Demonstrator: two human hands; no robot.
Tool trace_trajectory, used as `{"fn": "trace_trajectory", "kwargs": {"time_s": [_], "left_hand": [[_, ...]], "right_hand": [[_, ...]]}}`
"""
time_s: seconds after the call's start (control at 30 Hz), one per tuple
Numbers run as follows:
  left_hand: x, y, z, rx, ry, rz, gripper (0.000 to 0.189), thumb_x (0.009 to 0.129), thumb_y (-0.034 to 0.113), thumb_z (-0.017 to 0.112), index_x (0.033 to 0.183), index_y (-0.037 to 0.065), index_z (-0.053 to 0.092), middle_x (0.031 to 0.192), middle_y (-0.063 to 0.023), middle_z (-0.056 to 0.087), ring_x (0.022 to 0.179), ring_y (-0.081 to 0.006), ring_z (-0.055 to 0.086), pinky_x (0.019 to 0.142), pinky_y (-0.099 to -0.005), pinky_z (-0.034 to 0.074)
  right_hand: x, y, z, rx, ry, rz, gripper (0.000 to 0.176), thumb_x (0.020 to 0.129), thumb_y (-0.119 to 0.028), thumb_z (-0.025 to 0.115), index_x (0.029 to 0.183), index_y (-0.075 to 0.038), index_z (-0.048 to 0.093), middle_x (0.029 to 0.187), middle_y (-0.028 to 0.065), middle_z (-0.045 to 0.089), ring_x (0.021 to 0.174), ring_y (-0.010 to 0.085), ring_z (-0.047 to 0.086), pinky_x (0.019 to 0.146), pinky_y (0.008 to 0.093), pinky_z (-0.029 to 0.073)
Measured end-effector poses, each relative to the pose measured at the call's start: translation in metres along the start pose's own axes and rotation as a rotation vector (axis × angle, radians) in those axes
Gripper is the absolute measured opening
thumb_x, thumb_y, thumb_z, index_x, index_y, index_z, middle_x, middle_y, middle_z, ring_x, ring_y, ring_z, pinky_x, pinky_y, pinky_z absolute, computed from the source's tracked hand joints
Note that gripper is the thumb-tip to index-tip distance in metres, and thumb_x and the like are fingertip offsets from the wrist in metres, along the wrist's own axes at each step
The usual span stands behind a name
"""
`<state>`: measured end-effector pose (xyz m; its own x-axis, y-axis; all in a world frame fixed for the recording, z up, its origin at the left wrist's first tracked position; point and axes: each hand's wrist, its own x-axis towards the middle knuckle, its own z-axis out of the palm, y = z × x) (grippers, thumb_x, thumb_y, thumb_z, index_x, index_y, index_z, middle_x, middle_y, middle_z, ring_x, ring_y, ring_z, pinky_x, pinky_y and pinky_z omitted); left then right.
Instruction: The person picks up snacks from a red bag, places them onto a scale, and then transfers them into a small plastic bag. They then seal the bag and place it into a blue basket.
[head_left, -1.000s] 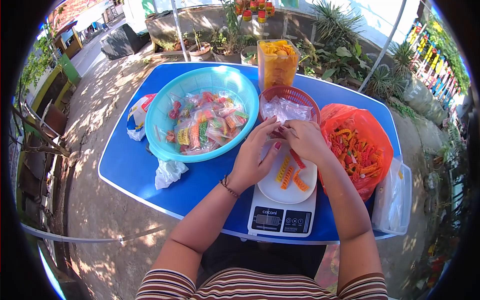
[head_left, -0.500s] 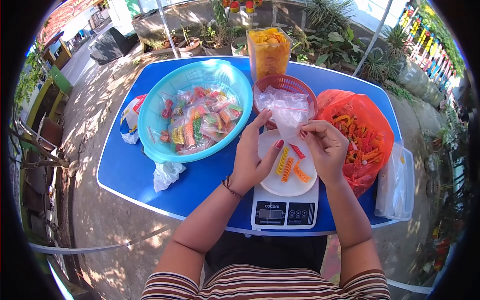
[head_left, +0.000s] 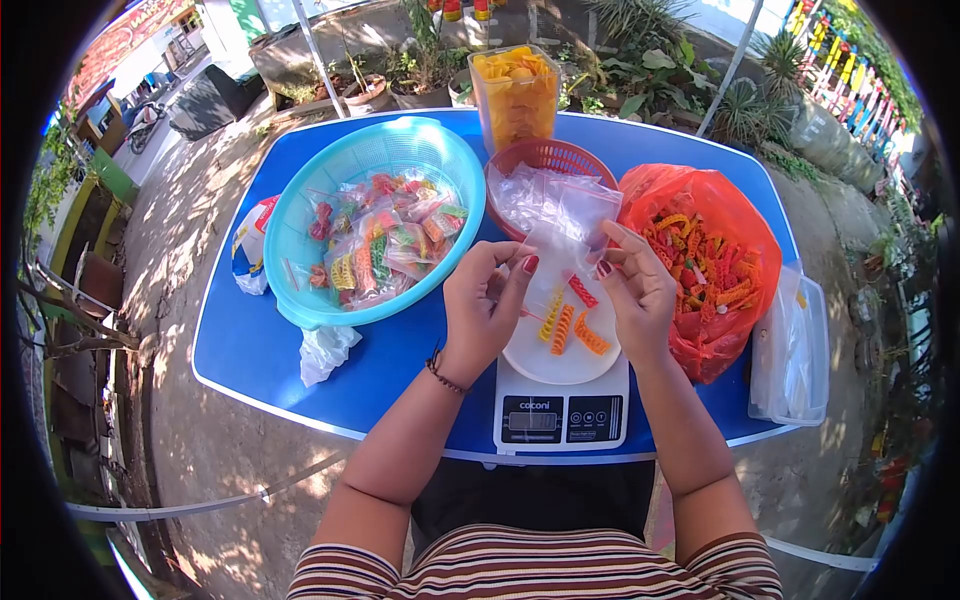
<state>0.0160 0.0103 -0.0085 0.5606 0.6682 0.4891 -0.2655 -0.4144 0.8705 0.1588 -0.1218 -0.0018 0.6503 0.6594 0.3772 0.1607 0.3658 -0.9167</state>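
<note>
A clear plastic bag (head_left: 562, 250) hangs between my two hands over the scale. My left hand (head_left: 490, 300) pinches its left side with thumb and fingers, and my right hand (head_left: 638, 290) pinches its right side. Below, a white round plate (head_left: 570, 370) on the white kitchen scale (head_left: 512, 440) carries yellow, red and orange spiral snack pieces (head_left: 563, 330). Behind the bag, a red basket (head_left: 575, 155) holds more clear bags. An open red plastic bag (head_left: 735, 215) full of spiral snacks lies to the right of my right hand.
A turquoise basket (head_left: 300, 190) with packed snack bags stands on the blue table (head_left: 240, 370) at left. Crumpled white plastic (head_left: 326, 352) lies before it. A tub of yellow chips (head_left: 515, 95) is at the back, a clear box (head_left: 795, 370) at right.
My left hand has moved down and closed on the clear bag. The bag now spans both hands, lower over the plate. The whole view has shifted slightly.
</note>
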Motion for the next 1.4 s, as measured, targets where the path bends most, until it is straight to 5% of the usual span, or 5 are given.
{"fn": "trace_trajectory", "kwargs": {"time_s": [0.27, 0.37, 0.53, 0.97, 1.4], "left_hand": [[0.002, -0.002, -0.004, 0.217, -0.088, 0.096, 0.031, 0.085, 0.012, 0.083, 0.113, 0.005, 0.071, 0.084, -0.0026, 0.068, 0.054, -0.0016, 0.052, 0.049, -0.0181, 0.040], [0.002, 0.010, -0.006, 0.203, -0.167, 0.045, 0.035, 0.085, 0.014, 0.085, 0.115, 0.003, 0.070, 0.085, -0.0031, 0.071, 0.058, 0.0009, 0.052, 0.050, -0.0159, 0.040], [0.003, 0.011, -0.009, -0.358, -0.219, -0.289, 0.041, 0.086, 0.010, 0.082, 0.122, 0.000, 0.065, 0.092, -0.0069, 0.072, 0.065, -0.0016, 0.060, 0.053, -0.0173, 0.046], [0.007, 0.000, -0.017, -0.937, -0.100, -0.348, 0.028, 0.099, 0.008, 0.049, 0.125, -0.001, 0.056, 0.119, -0.0172, 0.068, 0.119, -0.0267, 0.066, 0.107, -0.0407, 0.051], [0.008, -0.017, -0.017, -0.807, -0.195, -0.489, 0.030, 0.106, 0.019, 0.053, 0.128, -0.001, 0.059, 0.116, -0.0188, 0.071, 0.094, -0.0236, 0.075, 0.082, -0.0348, 0.063]], "right_hand": [[-0.004, -0.014, -0.001, -0.542, -0.212, -0.284, 0.041, 0.095, 0.010, 0.054, 0.136, 0.005, 0.058, 0.133, 0.0153, 0.062, 0.117, 0.0158, 0.060, 0.094, 0.0254, 0.049], [-0.008, -0.018, 0.002, 0.096, -0.300, -0.006, 0.032, 0.100, 0.001, 0.056, 0.132, 0.005, 0.060, 0.112, 0.0124, 0.071, 0.103, 0.0126, 0.065, 0.084, 0.0215, 0.048], [-0.010, -0.009, -0.003, -0.026, -0.166, 0.021, 0.019, 0.101, -0.005, 0.062, 0.117, 0.005, 0.061, 0.102, 0.0109, 0.072, 0.090, 0.0101, 0.068, 0.074, 0.0215, 0.053], [-0.011, -0.017, -0.006, -0.366, -0.361, -0.317, 0.014, 0.080, -0.005, 0.071, 0.093, -0.001, 0.065, 0.089, 0.0081, 0.069, 0.078, 0.0186, 0.063, 0.075, 0.0335, 0.050], [-0.016, -0.010, 0.009, -1.020, -0.383, -0.417, 0.022, 0.076, -0.008, 0.070, 0.098, -0.008, 0.069, 0.110, 0.0072, 0.065, 0.106, 0.0297, 0.055, 0.093, 0.0420, 0.047]]}}
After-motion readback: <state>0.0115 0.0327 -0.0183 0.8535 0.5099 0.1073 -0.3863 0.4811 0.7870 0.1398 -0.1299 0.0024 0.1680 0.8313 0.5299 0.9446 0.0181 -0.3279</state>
